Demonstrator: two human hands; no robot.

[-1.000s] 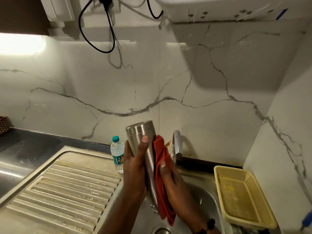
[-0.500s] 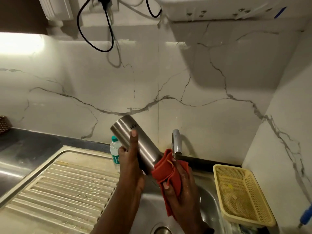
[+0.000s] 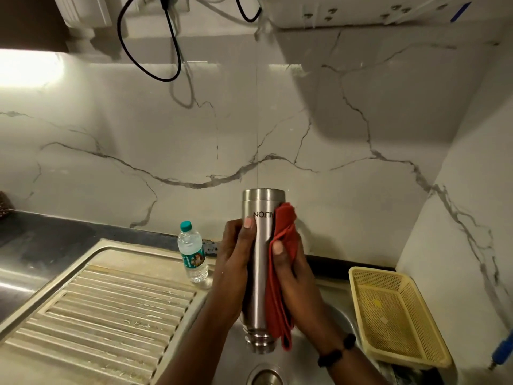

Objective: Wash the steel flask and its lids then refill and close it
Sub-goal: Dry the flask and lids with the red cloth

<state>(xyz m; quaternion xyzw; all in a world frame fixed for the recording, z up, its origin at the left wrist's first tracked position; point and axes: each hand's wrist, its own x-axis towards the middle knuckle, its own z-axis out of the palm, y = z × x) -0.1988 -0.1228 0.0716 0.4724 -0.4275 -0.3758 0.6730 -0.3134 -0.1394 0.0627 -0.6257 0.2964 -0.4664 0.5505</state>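
The steel flask [image 3: 261, 270] is held upside down and upright above the sink [image 3: 302, 354], its closed base at the top and its threaded mouth pointing down toward the drain [image 3: 265, 377]. The printed brand lettering on its side reads inverted. The left hand [image 3: 234, 262] grasps the flask around its left side, thumb pressed on the front just below the lettering. The right hand [image 3: 293, 276] clasps a red cloth [image 3: 280, 284] against the flask's right side, the thumb lying on the cloth; the cloth runs from near the flask's upper end down past its mouth, where a fold hangs free. A dark bracelet [image 3: 337, 350] circles the right wrist.

A small water bottle [image 3: 193, 252] with a teal cap stands at the back edge of the ribbed draining board [image 3: 105, 315], just left of the left hand. A yellow basket [image 3: 394, 312] sits at the sink's right edge, by the wall corner.
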